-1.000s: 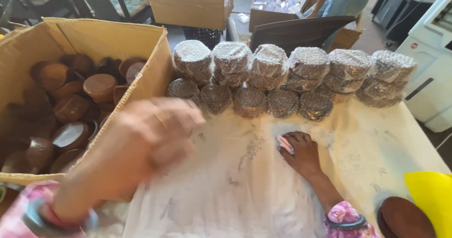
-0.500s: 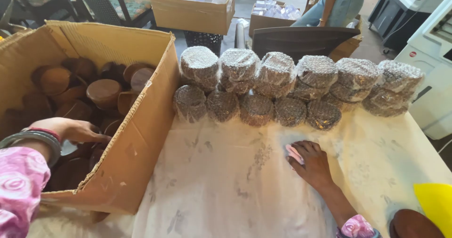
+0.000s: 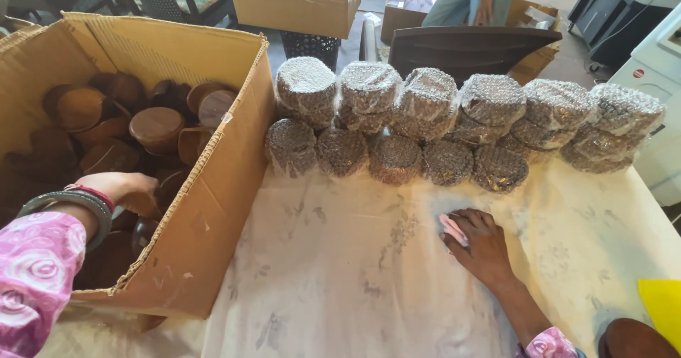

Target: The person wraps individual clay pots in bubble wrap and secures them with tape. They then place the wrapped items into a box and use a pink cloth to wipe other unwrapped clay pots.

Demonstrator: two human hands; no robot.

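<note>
Left hand (image 3: 120, 188) is inside the cardboard box (image 3: 213, 188), down among the brown wooden bowls (image 3: 156, 127). Fingers curl over a bowl near the box's right wall; can't tell whether they grip it, fingertips are hidden. Bangles (image 3: 67, 205) on the wrist, pink floral sleeve (image 3: 32, 273) below. Box sits on the cloth-covered table (image 3: 340, 273), left side.

Centre-back: bubble-wrapped bundles (image 3: 425, 127) in two rows, upper row resting on the lower, running from just beside the box to the table's right edge.

Right hand (image 3: 482, 244) lies palm down on the cloth in front of the bundles, fingers closed loosely on a small pink piece (image 3: 451, 229).

Far right corner: a dark round lid (image 3: 635, 340) and a yellow sheet (image 3: 663, 305).
</note>
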